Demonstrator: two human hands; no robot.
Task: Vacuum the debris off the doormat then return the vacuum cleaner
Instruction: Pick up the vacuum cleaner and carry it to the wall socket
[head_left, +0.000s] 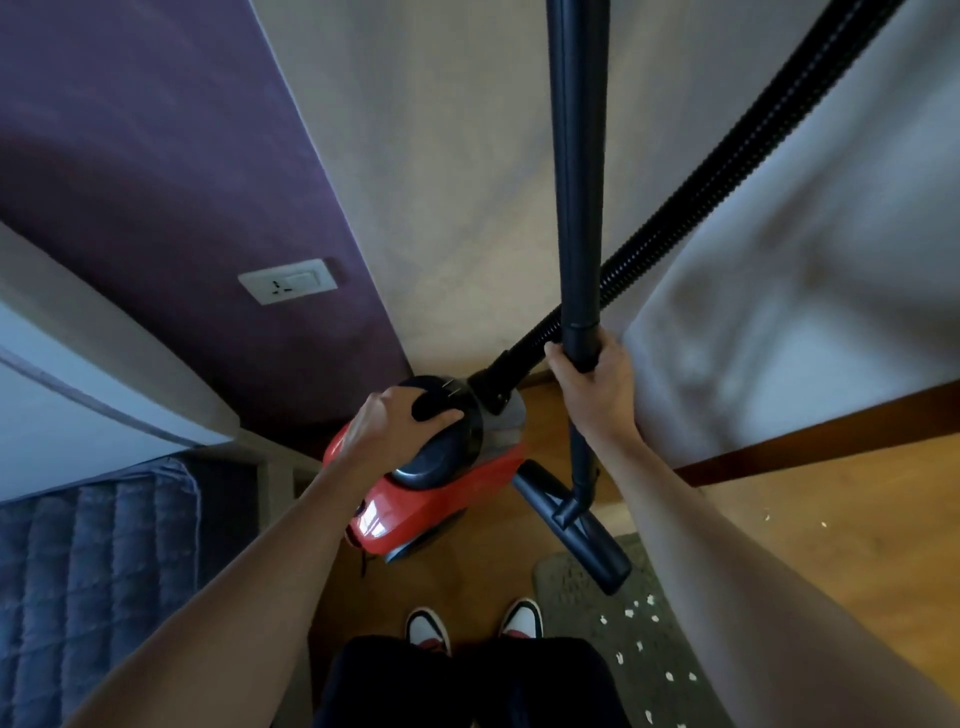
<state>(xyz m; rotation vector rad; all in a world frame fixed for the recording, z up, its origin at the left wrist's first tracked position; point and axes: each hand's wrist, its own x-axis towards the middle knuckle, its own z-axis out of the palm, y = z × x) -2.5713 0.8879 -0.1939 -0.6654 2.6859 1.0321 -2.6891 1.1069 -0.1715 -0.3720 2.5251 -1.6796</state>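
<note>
Left hand: fingers curled round the black top handle of the red vacuum cleaner, which sits by the wall.
Right hand: wrapped tight around the black wand just under its collar, with the tube upright. The ribbed hose crosses behind it.
Risk, hose: it may loop round the wand if the body is swung, tugging the floor head off line.
Risk, debris: the white scraps look light. A low, fast pass could flick them onto the wooden floor, where a few lie.
Doormat: lower right, below the right hand and beside the person's feet.
Floor head: directly below the right hand, over the doormat's far edge. Whether it touches cannot be told.
Debris: strewn on the doormat, nearer the person than the floor head and well apart from both hands.
</note>
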